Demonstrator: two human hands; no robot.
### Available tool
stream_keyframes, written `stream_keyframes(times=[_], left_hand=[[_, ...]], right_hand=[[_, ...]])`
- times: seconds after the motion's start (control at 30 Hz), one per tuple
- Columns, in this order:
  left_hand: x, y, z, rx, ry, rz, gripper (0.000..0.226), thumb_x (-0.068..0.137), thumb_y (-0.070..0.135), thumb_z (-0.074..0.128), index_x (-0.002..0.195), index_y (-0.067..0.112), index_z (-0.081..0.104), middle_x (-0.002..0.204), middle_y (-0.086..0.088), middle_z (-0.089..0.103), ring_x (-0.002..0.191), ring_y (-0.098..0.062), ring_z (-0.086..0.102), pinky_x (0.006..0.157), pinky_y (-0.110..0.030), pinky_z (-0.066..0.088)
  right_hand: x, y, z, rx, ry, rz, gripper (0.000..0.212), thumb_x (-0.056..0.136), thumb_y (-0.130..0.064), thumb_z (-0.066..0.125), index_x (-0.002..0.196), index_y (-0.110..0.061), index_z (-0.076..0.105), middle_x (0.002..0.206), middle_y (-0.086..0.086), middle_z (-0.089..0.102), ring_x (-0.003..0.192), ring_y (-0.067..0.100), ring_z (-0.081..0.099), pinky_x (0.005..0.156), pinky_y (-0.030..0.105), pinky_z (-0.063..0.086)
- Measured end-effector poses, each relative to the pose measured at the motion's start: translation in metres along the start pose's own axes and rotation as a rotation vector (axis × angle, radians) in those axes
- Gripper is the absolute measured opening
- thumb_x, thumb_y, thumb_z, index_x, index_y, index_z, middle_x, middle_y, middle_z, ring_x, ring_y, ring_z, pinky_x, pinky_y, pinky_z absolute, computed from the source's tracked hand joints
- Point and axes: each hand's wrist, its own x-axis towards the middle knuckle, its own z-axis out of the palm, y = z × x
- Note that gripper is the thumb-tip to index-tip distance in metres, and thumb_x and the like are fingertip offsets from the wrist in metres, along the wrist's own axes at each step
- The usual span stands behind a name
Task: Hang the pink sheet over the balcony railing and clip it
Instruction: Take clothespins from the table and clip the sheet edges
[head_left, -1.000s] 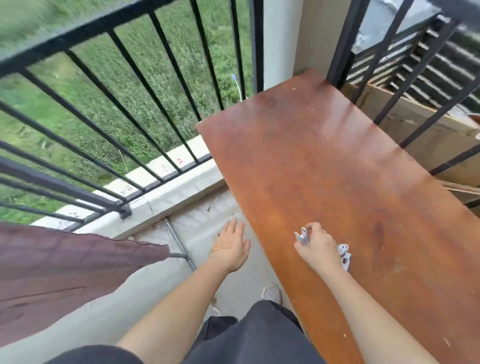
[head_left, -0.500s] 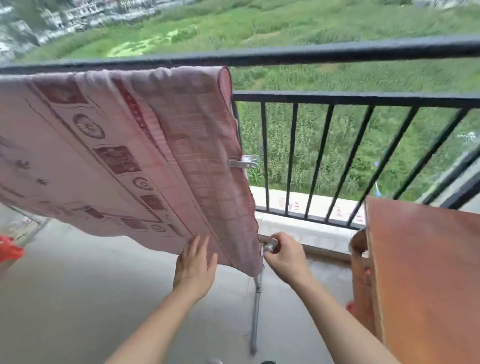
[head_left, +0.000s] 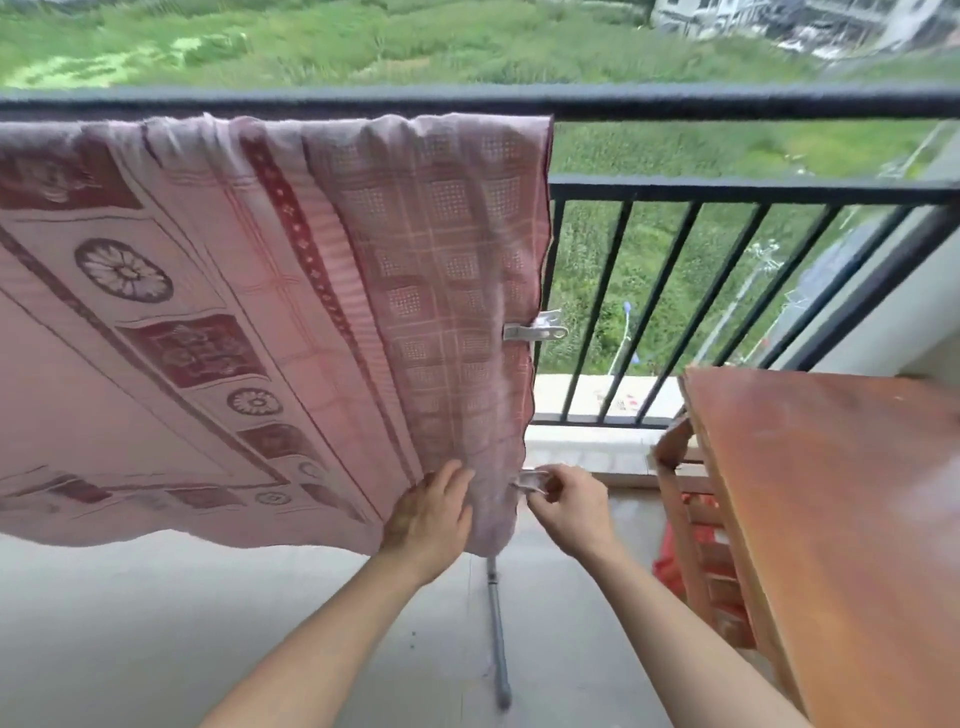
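Left hand (head_left: 428, 519) now moved onto sheet (head_left: 260, 312), fingers straight, right hand (head_left: 571, 512) pinching clip (head_left: 532, 482) with curled fingers at sheet edge, beside left fingertips, second clip (head_left: 535, 331) above

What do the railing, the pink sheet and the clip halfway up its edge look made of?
Railing: likely painted metal, matte black, straight slim bars. Pink sheet: woven cloth, it drapes in folds and shows a woven check. Clip: pale grey, slightly shiny; plastic or metal, I cannot tell.
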Motion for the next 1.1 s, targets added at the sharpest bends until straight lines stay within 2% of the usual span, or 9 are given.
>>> stream_keyframes(times=[0.07, 0.2, 0.3, 0.5, 0.6, 0.67, 0.77, 0.93, 1.1], left_hand=[[0.021, 0.018, 0.003, 0.137, -0.068, 0.135, 0.047, 0.063, 0.029, 0.082, 0.108, 0.021, 0.071, 0.119, 0.005, 0.063, 0.076, -0.012, 0.068, 0.057, -0.02, 0.053], [0.059, 0.048, 0.018, 0.168, -0.164, 0.206, 0.069, 0.062, 0.014, 0.081, 0.125, 0.014, 0.053, 0.139, -0.006, 0.055, 0.079, -0.021, 0.07, 0.051, -0.024, 0.052], [0.087, 0.07, 0.024, 0.314, -0.277, 0.148, 0.072, 0.084, 0.009, 0.062, 0.149, 0.013, 0.031, 0.163, -0.003, 0.012, 0.09, -0.024, 0.067, 0.057, -0.027, 0.043], [0.126, 0.076, 0.058, 0.492, -0.534, 0.031, 0.087, 0.087, -0.009, 0.049, 0.156, 0.021, 0.004, 0.162, -0.003, -0.02, 0.097, -0.033, 0.064, 0.066, -0.034, 0.04], [0.136, 0.076, 0.07, 0.566, -0.456, 0.005, 0.081, 0.081, -0.009, 0.055, 0.153, 0.009, 0.022, 0.159, -0.018, 0.017, 0.084, -0.032, 0.067, 0.06, -0.033, 0.043], [0.136, 0.074, 0.082, 0.601, -0.35, 0.057, 0.049, 0.07, -0.002, 0.059, 0.118, 0.003, 0.065, 0.11, -0.017, 0.064, 0.043, -0.023, 0.058, 0.037, -0.023, 0.038], [0.138, 0.052, 0.114, 0.519, -0.256, 0.012, 0.031, 0.051, -0.002, 0.068, 0.079, 0.01, 0.072, 0.074, -0.008, 0.063, 0.023, -0.021, 0.04, 0.034, -0.015, 0.023], [0.129, 0.037, 0.131, 0.377, -0.261, -0.241, 0.028, 0.068, -0.004, 0.07, 0.089, 0.015, 0.066, 0.09, -0.009, 0.06, 0.04, -0.033, 0.054, 0.04, -0.032, 0.04], [0.126, 0.031, 0.137, 0.389, -0.143, -0.155, 0.033, 0.066, -0.008, 0.071, 0.09, 0.014, 0.068, 0.082, -0.01, 0.058, 0.038, -0.031, 0.053, 0.036, -0.032, 0.043]], right_hand=[[0.003, 0.017, -0.013, 0.014, 0.039, 0.051, 0.021, 0.079, -0.03, 0.069, 0.099, -0.024, 0.073, 0.079, -0.009, 0.061, 0.082, 0.015, 0.06, 0.071, 0.02, 0.035], [0.018, 0.056, -0.029, 0.029, 0.086, 0.11, 0.032, 0.081, -0.053, 0.07, 0.096, -0.025, 0.074, 0.079, -0.005, 0.062, 0.078, 0.013, 0.057, 0.07, 0.022, 0.034], [0.035, 0.086, -0.03, 0.042, 0.028, 0.124, 0.044, 0.079, -0.062, 0.067, 0.104, -0.026, 0.074, 0.083, -0.002, 0.065, 0.088, 0.017, 0.062, 0.073, 0.025, 0.037], [0.071, 0.127, -0.025, 0.043, -0.158, 0.051, 0.029, 0.084, -0.035, 0.069, 0.108, -0.019, 0.071, 0.093, 0.004, 0.069, 0.093, 0.024, 0.063, 0.08, 0.03, 0.044], [0.092, 0.145, -0.008, 0.011, -0.279, -0.003, 0.025, 0.087, -0.047, 0.063, 0.08, -0.024, 0.057, 0.086, 0.005, 0.065, 0.09, 0.028, 0.061, 0.072, 0.033, 0.041], [0.102, 0.152, 0.004, -0.008, -0.341, -0.052, 0.032, 0.09, -0.05, 0.061, 0.087, -0.018, 0.062, 0.091, 0.008, 0.067, 0.093, 0.029, 0.061, 0.076, 0.036, 0.045], [0.113, 0.16, 0.024, -0.004, -0.393, -0.172, 0.035, 0.095, -0.044, 0.06, 0.107, -0.013, 0.067, 0.102, 0.011, 0.067, 0.101, 0.03, 0.061, 0.083, 0.035, 0.043], [0.121, 0.173, 0.057, 0.065, -0.336, -0.282, 0.035, 0.098, -0.038, 0.058, 0.11, -0.008, 0.071, 0.101, 0.014, 0.07, 0.097, 0.03, 0.064, 0.078, 0.027, 0.039], [0.125, 0.173, 0.08, 0.095, -0.277, -0.324, 0.03, 0.097, -0.033, 0.061, 0.109, -0.009, 0.075, 0.088, 0.013, 0.069, 0.083, 0.03, 0.066, 0.07, 0.023, 0.033]])
